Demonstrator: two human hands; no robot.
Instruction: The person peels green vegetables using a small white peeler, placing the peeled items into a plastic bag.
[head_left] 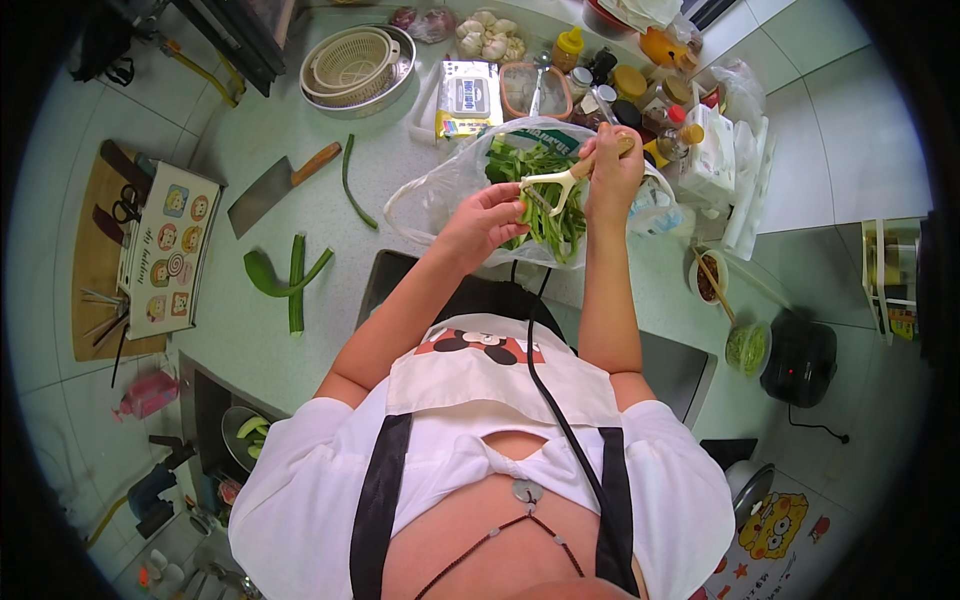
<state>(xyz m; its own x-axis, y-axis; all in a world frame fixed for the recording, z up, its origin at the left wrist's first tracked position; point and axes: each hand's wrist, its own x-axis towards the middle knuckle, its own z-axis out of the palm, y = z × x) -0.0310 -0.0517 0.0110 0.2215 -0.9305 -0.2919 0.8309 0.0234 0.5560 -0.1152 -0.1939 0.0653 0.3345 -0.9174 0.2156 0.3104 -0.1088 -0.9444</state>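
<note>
The person's right hand point(615, 165) was wrapped around the wooden handle of a cream-coloured peeler point(560, 180) with a forked head, held above the table point(330, 225) at about one o'clock from the centre of the view. The left hand point(478, 222) was just beside the peeler's head, its fingers bent toward it; whether they gripped anything could not be told. Below both hands, a translucent white plastic bag point(425, 195) stood open, with green vegetable strips point(550, 232) heaped inside.

At ten o'clock lay a broad metal cleaver point(265, 195) with a brown wooden handle, and between it and the bag, a thin, curved green strip point(357, 185). At nine o'clock, a curved green piece with a broad end point(262, 274) crossed a straight green stalk point(297, 310). A beige plastic strainer point(350, 65) sat in a round metal basin point(400, 88) at eleven o'clock, and white garlic bulbs point(490, 38) lay at twelve.
</note>
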